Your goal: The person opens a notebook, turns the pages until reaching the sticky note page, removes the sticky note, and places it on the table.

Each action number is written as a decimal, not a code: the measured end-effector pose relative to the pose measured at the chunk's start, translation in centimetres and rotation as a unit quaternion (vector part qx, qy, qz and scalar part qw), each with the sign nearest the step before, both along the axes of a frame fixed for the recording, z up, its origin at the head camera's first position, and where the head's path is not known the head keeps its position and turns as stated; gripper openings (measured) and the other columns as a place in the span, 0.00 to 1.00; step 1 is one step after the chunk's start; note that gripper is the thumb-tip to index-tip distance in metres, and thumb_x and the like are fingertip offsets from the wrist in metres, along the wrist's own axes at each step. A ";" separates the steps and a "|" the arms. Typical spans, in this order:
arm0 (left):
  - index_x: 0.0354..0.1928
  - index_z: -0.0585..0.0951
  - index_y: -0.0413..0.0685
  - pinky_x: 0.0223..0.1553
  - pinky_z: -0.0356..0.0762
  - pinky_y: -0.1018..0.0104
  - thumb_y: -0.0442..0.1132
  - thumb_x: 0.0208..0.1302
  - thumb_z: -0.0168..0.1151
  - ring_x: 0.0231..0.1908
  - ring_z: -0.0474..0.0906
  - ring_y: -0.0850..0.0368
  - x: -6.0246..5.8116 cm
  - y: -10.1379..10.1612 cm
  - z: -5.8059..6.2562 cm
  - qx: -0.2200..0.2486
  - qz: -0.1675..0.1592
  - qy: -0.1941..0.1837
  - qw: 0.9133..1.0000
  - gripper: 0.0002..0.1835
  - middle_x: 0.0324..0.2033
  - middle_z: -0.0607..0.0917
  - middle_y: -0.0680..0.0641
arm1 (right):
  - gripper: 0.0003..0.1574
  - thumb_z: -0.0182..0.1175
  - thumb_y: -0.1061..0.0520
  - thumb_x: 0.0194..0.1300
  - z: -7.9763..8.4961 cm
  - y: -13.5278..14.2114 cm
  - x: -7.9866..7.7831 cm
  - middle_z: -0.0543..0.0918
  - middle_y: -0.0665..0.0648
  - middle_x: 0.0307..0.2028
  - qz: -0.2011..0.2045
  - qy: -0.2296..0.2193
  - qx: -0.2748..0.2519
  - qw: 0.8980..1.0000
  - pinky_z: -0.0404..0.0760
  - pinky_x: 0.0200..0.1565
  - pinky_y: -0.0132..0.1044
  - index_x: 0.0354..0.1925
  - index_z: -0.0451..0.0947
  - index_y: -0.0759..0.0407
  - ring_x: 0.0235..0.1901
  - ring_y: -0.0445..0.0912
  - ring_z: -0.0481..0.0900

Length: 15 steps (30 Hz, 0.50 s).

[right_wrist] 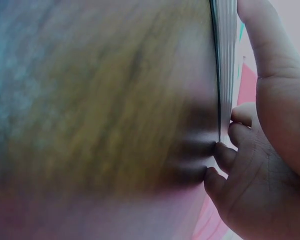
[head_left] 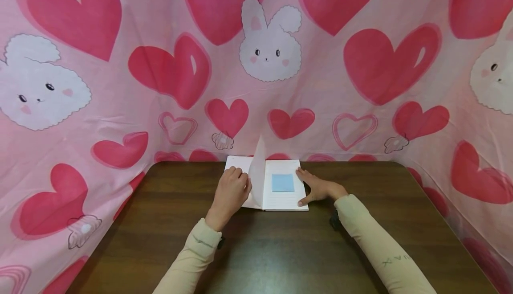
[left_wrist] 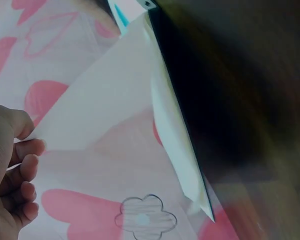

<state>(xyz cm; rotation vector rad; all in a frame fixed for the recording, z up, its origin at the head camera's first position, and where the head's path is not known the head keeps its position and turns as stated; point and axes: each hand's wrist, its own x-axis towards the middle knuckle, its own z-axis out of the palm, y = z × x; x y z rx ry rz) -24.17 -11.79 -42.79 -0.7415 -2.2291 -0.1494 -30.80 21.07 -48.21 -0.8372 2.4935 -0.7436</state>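
An open notebook (head_left: 280, 202) lies at the far side of the table, with a light blue square paper (head_left: 282, 182) on its right page. One leaf (head_left: 258, 173) stands up near the spine. My left hand (head_left: 230, 189) is over the left side of the notebook. In the left wrist view, its thumb and index finger pinch the edge of the raised page (left_wrist: 100, 95). My right hand (head_left: 318, 188) rests with fingers spread at the notebook's right edge, the thumb on the lower right corner. The right wrist view shows fingertips along the page stack (right_wrist: 226, 65).
The brown wooden table (head_left: 272, 258) has rounded far corners. A pink cloth (head_left: 320, 84) printed with hearts and rabbits hangs behind it and along both sides. A dark wrist device (head_left: 334, 220) shows at the right cuff.
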 end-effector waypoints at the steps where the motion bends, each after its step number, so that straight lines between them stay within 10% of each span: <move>1: 0.22 0.83 0.40 0.31 0.72 0.60 0.33 0.59 0.68 0.26 0.71 0.49 0.0 -0.2 -0.1 0.003 0.000 0.002 1.000 0.09 0.20 0.77 0.45 | 0.77 0.74 0.39 0.58 0.0 0.0 0.0 0.35 0.72 0.80 0.000 -0.001 0.000 1.000 0.42 0.72 0.71 0.79 0.34 0.71 0.78 0.69 0.33; 15: 0.21 0.81 0.40 0.31 0.68 0.59 0.34 0.58 0.68 0.26 0.69 0.49 0.5 -3.4 -1.6 0.003 0.026 -0.013 1.000 0.09 0.21 0.76 0.45 | 0.78 0.74 0.38 0.57 0.2 0.2 0.1 0.33 0.72 0.80 -0.003 -0.010 -0.005 1.000 0.43 0.71 0.73 0.79 0.33 0.70 0.78 0.70 0.32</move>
